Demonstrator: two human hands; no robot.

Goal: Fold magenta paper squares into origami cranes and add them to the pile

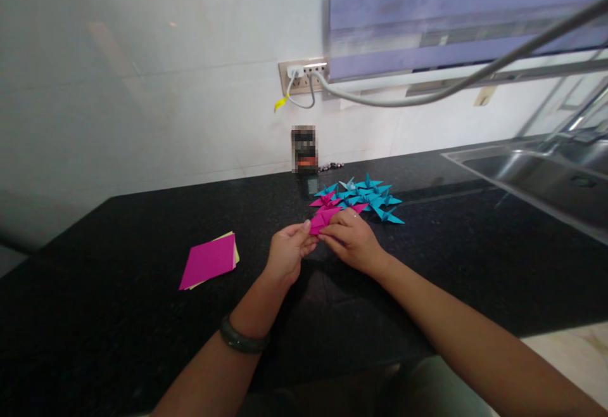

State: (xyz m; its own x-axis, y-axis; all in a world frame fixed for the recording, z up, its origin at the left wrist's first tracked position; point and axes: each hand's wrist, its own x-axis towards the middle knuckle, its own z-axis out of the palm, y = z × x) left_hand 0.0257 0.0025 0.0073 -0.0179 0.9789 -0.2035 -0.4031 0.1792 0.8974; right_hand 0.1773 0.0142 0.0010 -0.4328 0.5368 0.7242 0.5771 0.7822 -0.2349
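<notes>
A folded piece of pink origami paper (323,220) is held up over the black counter between both hands. My left hand (287,252) pinches its left end, thumb on top. My right hand (354,239) grips the right side, its fingers bent over the folds and partly hiding them. Just behind the hands lies a cluster of folded paper cranes, mostly blue cranes (375,198), with a pink crane (327,200) at the left and a pale one (350,184) at the back. To the left rests a stack of square paper (209,260), pink on top with yellow edges showing beneath.
The black countertop (118,315) runs across the view. At the right is a steel sink (536,176). A blurred dark box (304,149) stands against the wall, a beaded strand (331,166) beside it. Above, a wall socket (304,76) has a plug and a grey cable (427,97).
</notes>
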